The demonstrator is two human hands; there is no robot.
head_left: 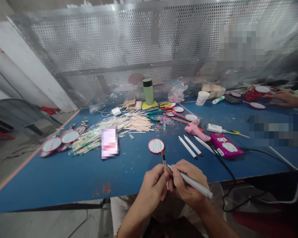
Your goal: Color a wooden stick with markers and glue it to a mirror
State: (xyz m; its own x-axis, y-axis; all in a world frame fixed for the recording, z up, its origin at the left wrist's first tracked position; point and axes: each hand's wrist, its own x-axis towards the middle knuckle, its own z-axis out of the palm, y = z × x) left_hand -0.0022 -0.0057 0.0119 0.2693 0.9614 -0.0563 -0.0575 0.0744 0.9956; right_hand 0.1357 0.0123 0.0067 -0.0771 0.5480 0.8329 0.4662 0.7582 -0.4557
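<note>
My left hand [154, 181] pinches a flat wooden stick [165, 167] upright near the table's front edge. The upper end of the stick is coloured dark red and black. In my right hand [190, 183] is a white marker pen [197, 186], its tip close to the stick; whether they touch I cannot tell. Just beyond the stick's top lies a round red-rimmed disc [156, 145] with pale strips across it. Two white markers [188, 147] lie side by side to the right of the disc.
Loose wooden sticks [139, 123] lie behind, beside bagged sticks [89, 140]. Red-rimmed discs [51, 144] are piled at left. A pink glue gun [195, 129], a magenta power strip [224, 145] with cables, a green tumbler [148, 92] and a paper cup [202, 98] stand around. Another person's hand [281, 98] is at right.
</note>
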